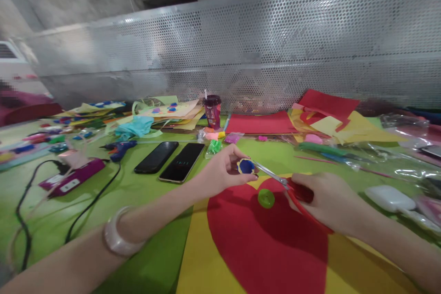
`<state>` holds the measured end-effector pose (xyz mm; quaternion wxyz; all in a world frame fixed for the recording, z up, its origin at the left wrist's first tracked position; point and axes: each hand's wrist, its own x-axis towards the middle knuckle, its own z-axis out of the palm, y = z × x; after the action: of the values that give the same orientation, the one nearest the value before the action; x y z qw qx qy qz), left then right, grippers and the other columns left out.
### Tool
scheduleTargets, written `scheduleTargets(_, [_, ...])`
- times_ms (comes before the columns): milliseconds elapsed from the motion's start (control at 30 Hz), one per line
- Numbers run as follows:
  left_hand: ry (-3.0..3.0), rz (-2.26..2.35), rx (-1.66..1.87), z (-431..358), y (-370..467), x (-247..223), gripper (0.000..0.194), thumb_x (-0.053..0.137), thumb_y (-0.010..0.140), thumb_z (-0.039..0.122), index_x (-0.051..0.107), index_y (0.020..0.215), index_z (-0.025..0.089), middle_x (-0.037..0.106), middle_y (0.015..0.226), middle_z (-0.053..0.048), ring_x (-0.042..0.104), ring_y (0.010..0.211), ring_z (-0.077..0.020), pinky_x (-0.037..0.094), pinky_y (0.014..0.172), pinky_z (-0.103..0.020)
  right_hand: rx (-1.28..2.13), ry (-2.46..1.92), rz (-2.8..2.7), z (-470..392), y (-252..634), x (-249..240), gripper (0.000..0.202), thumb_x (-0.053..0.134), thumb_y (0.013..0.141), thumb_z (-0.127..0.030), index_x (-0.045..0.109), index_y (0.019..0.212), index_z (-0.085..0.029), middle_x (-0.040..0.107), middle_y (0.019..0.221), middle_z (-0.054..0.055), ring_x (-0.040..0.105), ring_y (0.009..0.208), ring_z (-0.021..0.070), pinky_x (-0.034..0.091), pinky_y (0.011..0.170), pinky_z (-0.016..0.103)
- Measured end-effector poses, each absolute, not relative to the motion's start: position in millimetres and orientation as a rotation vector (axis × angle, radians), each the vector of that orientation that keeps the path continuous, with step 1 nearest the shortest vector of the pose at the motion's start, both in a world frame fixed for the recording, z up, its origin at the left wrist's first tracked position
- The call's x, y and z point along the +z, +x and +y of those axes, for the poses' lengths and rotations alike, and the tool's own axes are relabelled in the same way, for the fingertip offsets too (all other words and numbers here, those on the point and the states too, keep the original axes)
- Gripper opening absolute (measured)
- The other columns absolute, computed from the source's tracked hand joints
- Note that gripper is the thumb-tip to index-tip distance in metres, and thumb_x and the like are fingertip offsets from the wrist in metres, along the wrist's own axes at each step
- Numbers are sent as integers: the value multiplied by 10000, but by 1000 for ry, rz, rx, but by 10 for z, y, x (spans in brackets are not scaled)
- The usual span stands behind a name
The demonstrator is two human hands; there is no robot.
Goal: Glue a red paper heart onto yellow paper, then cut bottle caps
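My left hand (230, 165) pinches a small round blue piece with a pale yellow edge (245, 166) between thumb and fingers. In my right hand (330, 200) are red-handled scissors (303, 206), their metal blades pointing left and reaching the piece's right edge. Whether the blades touch it I cannot tell. Beneath both hands lies a large red paper heart (268, 243) on a yellow sheet (195, 257). A green button-like disc (266, 198) rests near the top of the heart.
Two phones (156, 157) lie left of the yellow sheet, beside a glue gun (120, 149) and a purple power strip (72, 177) with cables. A dark drink cup (212, 111) stands behind. Red paper (262, 122), plastic bags and a white case (390, 198) are on the right.
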<state>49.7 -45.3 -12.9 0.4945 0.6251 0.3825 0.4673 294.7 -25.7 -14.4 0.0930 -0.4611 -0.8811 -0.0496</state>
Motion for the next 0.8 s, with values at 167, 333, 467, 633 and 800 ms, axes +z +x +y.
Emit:
scheduleTargets(167, [1549,968,1097,-455,500,-152,420,808,652,237,457,876,184,668,845,-13,666,765,-148,499,755,-325,-145,-1398,-2652,-312,2902,-58,228,459,808,-370,584,682,-229,636,574,46,537,484,184,206,478,275])
scheduleTargets(333, [1509,963,1079,-441,502,-174,428,820,628,222,476,880,179,671,815,-6,661,760,-145,494,760,-321,-244,-1435,-2666,-313,2893,-47,221,434,822,-329,613,739,-230,673,632,62,569,515,201,203,487,271])
scheduleTargets(467, [1488,963,1068,-438,498,-150,418,818,625,192,492,885,168,697,851,-38,671,789,-153,492,779,-330,-313,-1460,-2678,-319,2878,-57,220,430,817,-315,593,705,-218,674,621,75,579,511,213,194,483,282])
scheduleTargets(633, [1475,941,1057,-450,489,-119,392,812,634,170,503,874,158,717,849,-52,682,767,-144,494,753,-301,-313,-1447,-2664,-336,2870,-55,203,448,808,-310,579,679,-224,668,614,60,573,507,194,239,480,272])
scheduleTargets(800, [1473,883,1068,-447,460,-124,387,809,655,183,521,912,159,733,846,-50,699,755,-145,513,738,-286,132,-1305,-2550,-322,2905,-102,241,438,792,-316,599,634,-231,614,535,17,504,454,153,336,463,261])
